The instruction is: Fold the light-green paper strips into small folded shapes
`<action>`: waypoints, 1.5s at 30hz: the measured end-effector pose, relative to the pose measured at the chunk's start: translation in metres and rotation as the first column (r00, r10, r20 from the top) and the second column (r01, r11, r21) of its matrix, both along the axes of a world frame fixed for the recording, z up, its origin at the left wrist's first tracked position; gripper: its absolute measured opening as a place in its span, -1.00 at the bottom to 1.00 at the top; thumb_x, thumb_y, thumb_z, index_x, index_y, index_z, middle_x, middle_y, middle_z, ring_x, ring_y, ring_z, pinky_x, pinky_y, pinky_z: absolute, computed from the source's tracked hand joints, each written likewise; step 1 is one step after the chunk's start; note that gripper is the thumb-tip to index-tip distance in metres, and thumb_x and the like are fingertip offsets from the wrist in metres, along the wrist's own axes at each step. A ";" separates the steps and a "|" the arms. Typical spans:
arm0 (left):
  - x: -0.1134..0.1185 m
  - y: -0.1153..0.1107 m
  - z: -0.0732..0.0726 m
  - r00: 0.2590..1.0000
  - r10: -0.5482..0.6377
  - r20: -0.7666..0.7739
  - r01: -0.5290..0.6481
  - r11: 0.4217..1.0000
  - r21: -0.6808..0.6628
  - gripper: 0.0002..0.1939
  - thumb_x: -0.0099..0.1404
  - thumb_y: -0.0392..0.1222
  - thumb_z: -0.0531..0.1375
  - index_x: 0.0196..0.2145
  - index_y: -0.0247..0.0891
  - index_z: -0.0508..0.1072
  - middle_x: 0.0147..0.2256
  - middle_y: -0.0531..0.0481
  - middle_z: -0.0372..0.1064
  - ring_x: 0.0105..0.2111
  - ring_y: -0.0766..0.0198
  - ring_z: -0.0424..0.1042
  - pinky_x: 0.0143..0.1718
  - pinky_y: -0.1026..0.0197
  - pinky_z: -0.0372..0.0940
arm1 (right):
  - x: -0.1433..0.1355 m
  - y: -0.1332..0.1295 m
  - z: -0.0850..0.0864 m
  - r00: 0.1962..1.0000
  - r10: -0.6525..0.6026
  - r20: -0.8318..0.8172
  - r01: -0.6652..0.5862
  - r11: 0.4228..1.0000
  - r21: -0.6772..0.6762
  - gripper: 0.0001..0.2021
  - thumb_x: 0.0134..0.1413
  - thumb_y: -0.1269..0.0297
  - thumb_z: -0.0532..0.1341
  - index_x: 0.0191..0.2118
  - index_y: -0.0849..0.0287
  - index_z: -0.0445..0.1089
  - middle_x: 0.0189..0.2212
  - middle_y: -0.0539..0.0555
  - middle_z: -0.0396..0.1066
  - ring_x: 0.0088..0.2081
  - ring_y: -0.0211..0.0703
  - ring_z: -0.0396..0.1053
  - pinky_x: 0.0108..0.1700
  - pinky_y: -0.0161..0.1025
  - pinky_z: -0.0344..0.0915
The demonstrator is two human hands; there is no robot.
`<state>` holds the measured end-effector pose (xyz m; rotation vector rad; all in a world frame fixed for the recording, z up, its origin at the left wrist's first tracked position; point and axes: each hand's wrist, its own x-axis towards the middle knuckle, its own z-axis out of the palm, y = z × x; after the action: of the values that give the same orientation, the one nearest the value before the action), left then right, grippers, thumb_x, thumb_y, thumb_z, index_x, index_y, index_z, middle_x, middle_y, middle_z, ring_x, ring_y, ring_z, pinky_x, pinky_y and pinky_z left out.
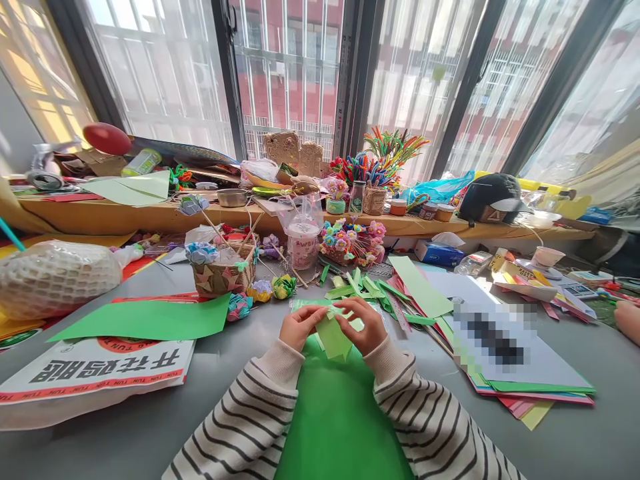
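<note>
My left hand (303, 325) and my right hand (361, 325) meet at the middle of the table. Between them is a light green paper piece (333, 339), its top edge pinched by the fingertips of both hands. The lower part of the piece hangs down over a large green sheet (340, 427) that lies between my forearms. Behind my hands lies a pile of cut green paper strips (367, 287). The exact folds at my fingertips are too small to tell.
A basket with paper flowers (215, 277) stands at the left, near a green sheet (150, 318) and a printed bag (100, 370). Stacked paper (545, 360) lies right. A plastic cup (303, 243) stands behind. Another person's hand (628, 320) shows at the right edge.
</note>
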<state>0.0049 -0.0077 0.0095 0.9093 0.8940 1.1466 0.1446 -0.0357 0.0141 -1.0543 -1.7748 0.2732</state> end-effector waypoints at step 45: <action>0.000 -0.002 -0.001 0.937 -0.289 -0.197 0.294 0.956 0.000 -0.20 -0.31 -0.19 0.31 -0.09 -0.32 0.08 -0.68 0.13 0.31 -0.65 0.34 0.32 -0.59 0.32 0.14 | 0.011 0.009 -0.004 0.974 0.129 -0.187 -0.209 0.828 -0.519 -0.68 -0.14 0.07 0.06 -0.67 0.21 0.23 -0.78 -0.07 0.19 -0.71 -0.37 0.16 -0.65 -0.40 0.15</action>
<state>0.0053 -0.0095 0.0080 1.1520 0.8669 0.8257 0.1554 -0.0267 0.0096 -1.2234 -1.6983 0.9841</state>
